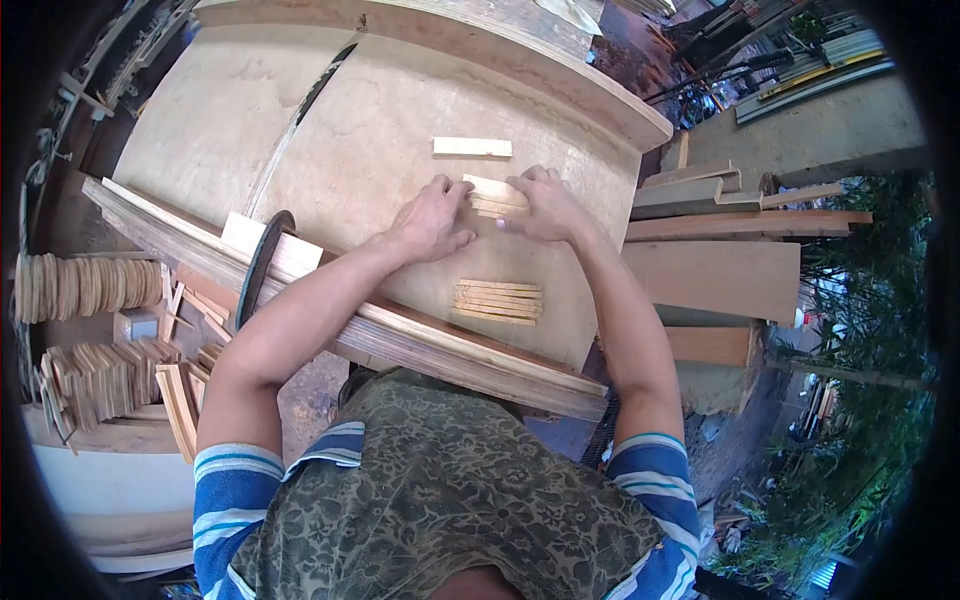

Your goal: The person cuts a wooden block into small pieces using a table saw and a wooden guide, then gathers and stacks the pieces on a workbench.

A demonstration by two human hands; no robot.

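Observation:
Both my hands are at a small stack of thin wooden strips (492, 197) on the plywood saw table (380, 140). My left hand (432, 220) presses its fingertips on the left ends of the strips. At the right ends, the fingers of my right hand (545, 207) close on them too. A single pale wood block (472, 147) lies just beyond the stack. Nearer to me sits another row of thin strips (497, 301), side by side. The undersides of my fingers are hidden.
A saw blade (328, 82) rises through the table's slot on the far left. A wooden rail (450, 350) crosses the near edge, with a dark curved piece (262, 268) over it. A raised fence (520, 65) runs along the back. Stacked wood pieces (105, 385) stand at left.

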